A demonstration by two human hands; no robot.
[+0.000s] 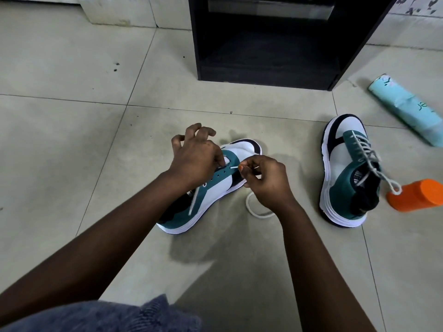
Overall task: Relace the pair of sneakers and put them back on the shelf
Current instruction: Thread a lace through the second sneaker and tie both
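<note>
1. Far centre: black shelf unit (271, 41), open-fronted, on pale tiled floor (72, 116). Far right: light-blue rolled bundle (407, 111); nearer, orange bottle (417, 198) lying beside the laced sneaker (345, 178).
2. Left hand (194, 161) arched over the unlaced sneaker (211, 188), thumb and forefinger down at the eyelets, other fingers spread and curled clear.
3. Right hand (266, 180) just right of it, pinching the white lace (233, 167) by its tip.
4. Teal, white and black, centre floor; slack lace looped on tiles.
</note>
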